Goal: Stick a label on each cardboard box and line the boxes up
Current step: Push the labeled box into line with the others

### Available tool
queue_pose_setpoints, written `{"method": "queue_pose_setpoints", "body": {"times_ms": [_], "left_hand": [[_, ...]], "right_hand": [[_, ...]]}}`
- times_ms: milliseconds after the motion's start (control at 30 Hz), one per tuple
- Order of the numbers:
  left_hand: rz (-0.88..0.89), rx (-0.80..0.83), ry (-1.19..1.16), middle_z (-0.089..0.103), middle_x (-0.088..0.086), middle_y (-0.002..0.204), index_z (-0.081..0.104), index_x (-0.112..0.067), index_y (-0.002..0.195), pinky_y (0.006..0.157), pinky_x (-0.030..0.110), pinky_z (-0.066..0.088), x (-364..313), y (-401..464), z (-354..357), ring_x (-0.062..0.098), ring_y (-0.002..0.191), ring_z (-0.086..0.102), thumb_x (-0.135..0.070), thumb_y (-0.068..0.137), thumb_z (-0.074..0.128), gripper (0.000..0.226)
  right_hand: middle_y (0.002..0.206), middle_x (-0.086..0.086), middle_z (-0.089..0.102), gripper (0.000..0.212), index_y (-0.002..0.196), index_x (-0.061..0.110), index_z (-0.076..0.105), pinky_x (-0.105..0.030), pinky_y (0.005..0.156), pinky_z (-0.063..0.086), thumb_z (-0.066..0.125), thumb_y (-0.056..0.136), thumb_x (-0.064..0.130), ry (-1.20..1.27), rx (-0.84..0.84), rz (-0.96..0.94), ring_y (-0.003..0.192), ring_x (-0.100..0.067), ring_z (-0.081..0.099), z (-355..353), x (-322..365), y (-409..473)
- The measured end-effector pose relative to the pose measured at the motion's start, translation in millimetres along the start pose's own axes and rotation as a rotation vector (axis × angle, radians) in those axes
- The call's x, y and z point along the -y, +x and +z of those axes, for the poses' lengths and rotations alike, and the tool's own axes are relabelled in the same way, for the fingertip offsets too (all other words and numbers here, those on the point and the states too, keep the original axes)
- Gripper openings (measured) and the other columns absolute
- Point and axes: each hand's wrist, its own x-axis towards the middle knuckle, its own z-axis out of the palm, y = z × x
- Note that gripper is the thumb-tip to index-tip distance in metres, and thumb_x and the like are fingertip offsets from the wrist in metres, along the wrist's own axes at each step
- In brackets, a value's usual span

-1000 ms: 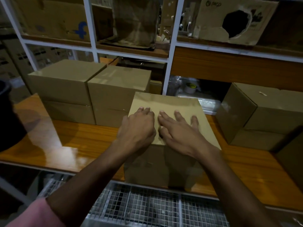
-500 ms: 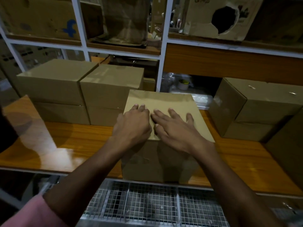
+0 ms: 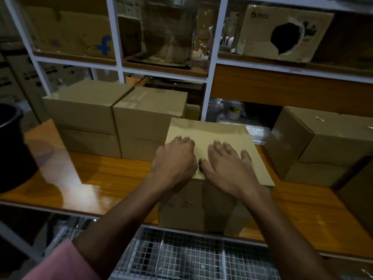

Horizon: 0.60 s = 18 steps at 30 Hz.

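A plain cardboard box (image 3: 210, 130) stands at the front edge of the orange wooden shelf (image 3: 105, 174). My left hand (image 3: 174, 158) and my right hand (image 3: 226, 164) lie side by side, palms down, pressing on its top. The fingers of both are stretched flat, and whatever lies under them is hidden. Behind and to the left, two stacks of like boxes (image 3: 86, 110) (image 3: 149, 118) stand side by side in a row. More boxes (image 3: 327, 142) are stacked at the right.
A dark round tub (image 3: 12, 146) sits at the left edge of the shelf. White rack uprights (image 3: 213, 63) and upper shelves with old cartons rise behind. A wire mesh shelf (image 3: 181, 257) lies below the front edge. Plastic bags and a tape roll (image 3: 234, 113) lie behind the box.
Both hands stay flat on the box top; the right hand has slid slightly right, widening the gap between the hands. The camera has shifted a little.
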Motion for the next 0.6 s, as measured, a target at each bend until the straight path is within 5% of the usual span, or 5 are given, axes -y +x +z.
{"method": "queue_pose_setpoints", "body": {"times_ms": [200,300,500,600], "left_hand": [[-0.004,-0.022,-0.014,0.048,0.009,0.151,0.053,-0.014,0.137,0.104,0.050,0.043,-3.6,-1.2,-1.2,0.029,0.138,0.045,-0.026,0.101,0.043,0.039],[0.013,-0.022,-0.006,0.051,0.010,0.147,0.055,-0.014,0.133,0.102,0.049,0.044,-4.6,2.5,1.2,0.029,0.135,0.048,-0.027,0.101,0.043,0.036],[0.140,0.088,0.016,0.027,0.000,0.165,0.043,-0.018,0.148,0.113,0.049,0.034,10.9,15.3,13.4,0.021,0.153,0.020,-0.035,0.102,0.033,0.050],[0.143,0.043,0.025,0.028,0.001,0.165,0.044,-0.018,0.148,0.114,0.051,0.035,10.8,13.4,18.4,0.020,0.153,0.020,-0.039,0.102,0.030,0.052]], "right_hand": [[0.168,0.017,0.007,0.053,0.158,0.040,0.017,-0.071,0.117,0.004,0.020,0.106,0.049,0.016,0.032,-0.154,0.156,-0.025,0.004,-6.4,-3.8,-3.2],[0.169,0.011,0.007,0.056,0.158,0.037,0.018,-0.074,0.115,0.005,0.018,0.105,0.054,0.004,0.033,-0.058,0.157,-0.024,0.005,-7.6,-6.6,3.4],[0.169,0.005,0.014,0.062,0.154,0.031,0.032,-0.068,0.118,0.007,0.020,0.102,0.063,0.012,-0.042,0.006,0.156,-0.021,0.010,-4.2,-19.0,-2.0],[0.166,0.009,0.023,0.055,0.146,0.032,0.044,-0.064,0.119,0.010,0.025,0.102,0.061,0.053,-0.048,-0.063,0.155,-0.020,0.015,-8.7,-24.8,-7.1]]}}
